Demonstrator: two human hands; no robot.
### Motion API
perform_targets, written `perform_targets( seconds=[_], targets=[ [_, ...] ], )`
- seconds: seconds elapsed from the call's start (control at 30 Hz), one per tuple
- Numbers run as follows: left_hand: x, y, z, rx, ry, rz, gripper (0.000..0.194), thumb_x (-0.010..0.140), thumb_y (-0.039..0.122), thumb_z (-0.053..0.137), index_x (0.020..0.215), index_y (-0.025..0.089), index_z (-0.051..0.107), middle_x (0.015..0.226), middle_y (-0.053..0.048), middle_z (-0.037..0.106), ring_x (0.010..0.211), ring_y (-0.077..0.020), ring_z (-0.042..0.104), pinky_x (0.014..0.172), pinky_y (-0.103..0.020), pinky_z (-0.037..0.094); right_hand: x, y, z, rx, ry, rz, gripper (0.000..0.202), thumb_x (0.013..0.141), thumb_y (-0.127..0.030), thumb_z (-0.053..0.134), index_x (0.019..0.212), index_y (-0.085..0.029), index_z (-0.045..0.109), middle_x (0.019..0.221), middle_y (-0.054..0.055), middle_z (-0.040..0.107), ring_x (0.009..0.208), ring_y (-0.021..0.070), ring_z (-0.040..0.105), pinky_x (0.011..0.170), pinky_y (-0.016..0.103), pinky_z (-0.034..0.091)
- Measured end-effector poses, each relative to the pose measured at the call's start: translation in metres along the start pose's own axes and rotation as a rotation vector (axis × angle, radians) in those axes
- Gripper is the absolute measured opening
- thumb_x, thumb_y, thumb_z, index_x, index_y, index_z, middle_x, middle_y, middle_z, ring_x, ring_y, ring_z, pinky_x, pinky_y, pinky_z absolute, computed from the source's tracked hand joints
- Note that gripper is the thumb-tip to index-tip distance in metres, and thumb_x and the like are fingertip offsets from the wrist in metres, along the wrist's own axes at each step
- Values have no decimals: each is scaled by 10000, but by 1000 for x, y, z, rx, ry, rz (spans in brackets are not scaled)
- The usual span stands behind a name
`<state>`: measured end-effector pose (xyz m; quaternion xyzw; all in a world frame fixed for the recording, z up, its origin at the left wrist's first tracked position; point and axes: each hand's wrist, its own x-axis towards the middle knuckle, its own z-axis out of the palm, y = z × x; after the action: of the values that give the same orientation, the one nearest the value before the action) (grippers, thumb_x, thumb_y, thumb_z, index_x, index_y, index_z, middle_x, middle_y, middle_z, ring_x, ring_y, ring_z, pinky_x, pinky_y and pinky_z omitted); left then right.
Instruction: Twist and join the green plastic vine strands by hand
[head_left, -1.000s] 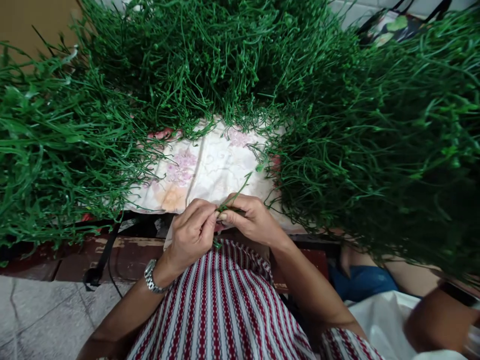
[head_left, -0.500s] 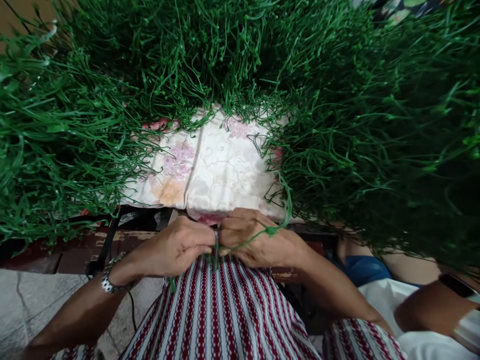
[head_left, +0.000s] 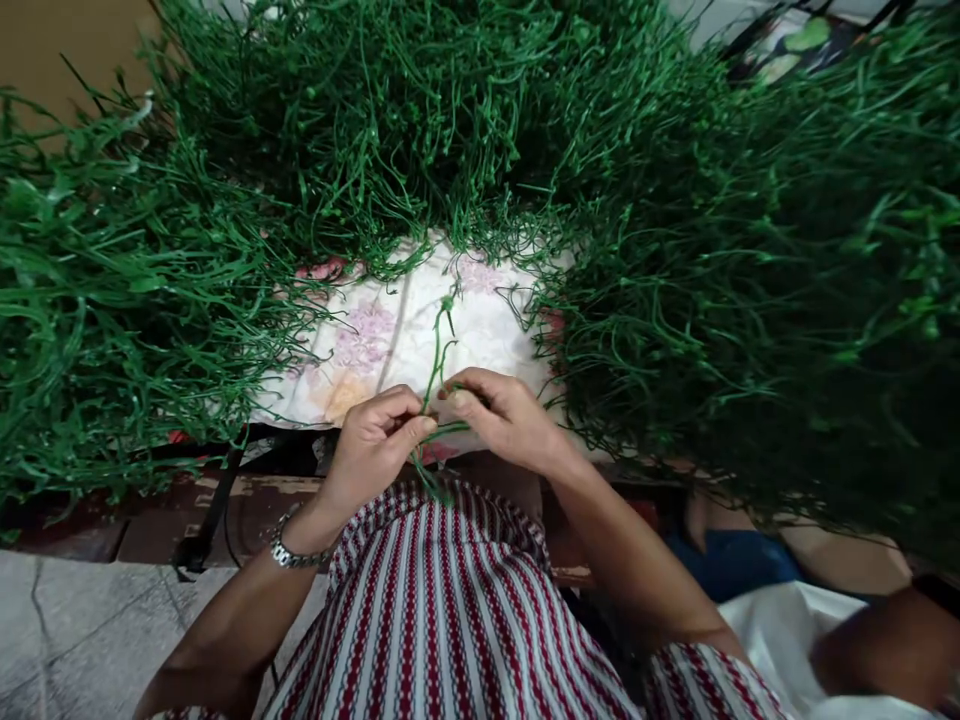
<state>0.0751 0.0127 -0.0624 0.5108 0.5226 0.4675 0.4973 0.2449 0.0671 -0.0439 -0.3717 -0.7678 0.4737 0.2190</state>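
Observation:
Between thumb and fingers, my left hand (head_left: pixel 382 440) pinches a thin green plant stem (head_left: pixel 436 362) that rises over the pale cloth. Close on its right, my right hand (head_left: pixel 506 415) also has its fingertips closed on a part of the green strands. Loose strand ends hang below my left fingers, in front of the striped garment (head_left: pixel 442 600). Under and beyond both hands lies a white cloth (head_left: pixel 480 320) with pink and orange flowers. The exact hold of the right fingertips is partly hidden.
Heaps of green stems surround the cloth: a left heap (head_left: pixel 142 300), a far heap (head_left: pixel 450 110) and a right heap (head_left: pixel 735 300). A worn wooden edge (head_left: pixel 270 500) runs in front. At the lower right is another person's arm (head_left: pixel 885 645).
Both hands have risen from the lap to the cloth's near edge and are slightly apart. The stem now stands up between them. The view has shifted a little.

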Motion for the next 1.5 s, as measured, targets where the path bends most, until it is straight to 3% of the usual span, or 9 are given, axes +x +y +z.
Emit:
perform_targets(
  seconds=[0.23, 0.37, 0.53, 0.67, 0.93, 1.1, 1.2, 1.3, 1.5],
  targets=[
    [4, 0, 15, 107, 249, 152, 143, 756, 186, 604, 616, 175, 572, 601, 23, 502, 579, -106, 461, 559, -226, 369, 3, 5, 21, 430, -212, 85, 394, 752, -471, 634, 934, -135, 537, 721, -29, 476, 646, 71, 414, 563, 177, 347],
    [6, 0, 20, 297, 319, 413, 148, 754, 121, 593, 619, 179, 574, 616, 2, 537, 620, -122, 502, 597, -247, 402, -5, 10, 25, 830, -248, 226, 400, 769, -500, 602, 948, -150, 528, 597, -62, 408, 495, 43, 327, 451, 168, 266],
    [5, -2, 13, 176, 181, 580, 118, 738, 64, 606, 702, 175, 623, 645, -14, 605, 641, -128, 553, 579, -244, 438, -17, 19, 18, 1144, -329, 252, 521, 697, -440, 705, 1097, -149, 542, 683, -28, 473, 523, 37, 369, 466, 163, 252],
    [5, -3, 5, 106, 91, 653, 103, 737, 87, 627, 792, 167, 663, 668, -21, 619, 635, -125, 553, 545, -238, 436, -20, 18, 21, 1288, -329, 220, 638, 666, -649, 623, 1060, -151, 565, 838, 40, 551, 551, 53, 406, 479, 181, 271],
    [5, -2, 0, -1, -94, 737, 150, 741, 53, 612, 853, 142, 658, 684, -39, 603, 638, -130, 531, 612, -295, 438, -23, 18, 23, 1416, -289, 362, 790, 603, -835, 444, 917, -125, 588, 688, 28, 549, 504, 67, 408, 451, 182, 294],
    [6, -3, -1, 125, -133, 823, 214, 725, 29, 610, 896, 153, 641, 744, -58, 628, 675, -146, 545, 627, -321, 439, -25, 16, 30, 1380, -323, 342, 548, 640, -588, 689, 928, -138, 568, 724, 3, 564, 511, 43, 438, 456, 159, 308],
    [4, -4, 2, 235, -148, 811, 252, 718, 1, 578, 909, 156, 635, 763, -65, 634, 690, -151, 541, 627, -323, 437, -26, 15, 36, 1324, -338, 325, 447, 620, -415, 774, 886, -121, 568, 667, -26, 544, 512, 35, 453, 463, 150, 303],
    [0, -6, 8, 275, -127, 724, 226, 730, -1, 544, 855, 156, 647, 713, -49, 622, 665, -141, 532, 623, -304, 433, -27, 16, 42, 1163, -400, 286, 392, 667, -433, 731, 754, -90, 563, 603, -12, 545, 504, 46, 448, 455, 167, 296],
    [-2, -6, 20, -235, 168, 96, 67, 714, 129, 644, 657, 164, 641, 655, 7, 587, 567, -78, 518, 502, -185, 406, -21, 11, 51, 835, -265, 145, 462, 844, -516, 489, 601, -123, 460, 472, -68, 371, 422, 24, 276, 423, 183, 204]
  ],
)
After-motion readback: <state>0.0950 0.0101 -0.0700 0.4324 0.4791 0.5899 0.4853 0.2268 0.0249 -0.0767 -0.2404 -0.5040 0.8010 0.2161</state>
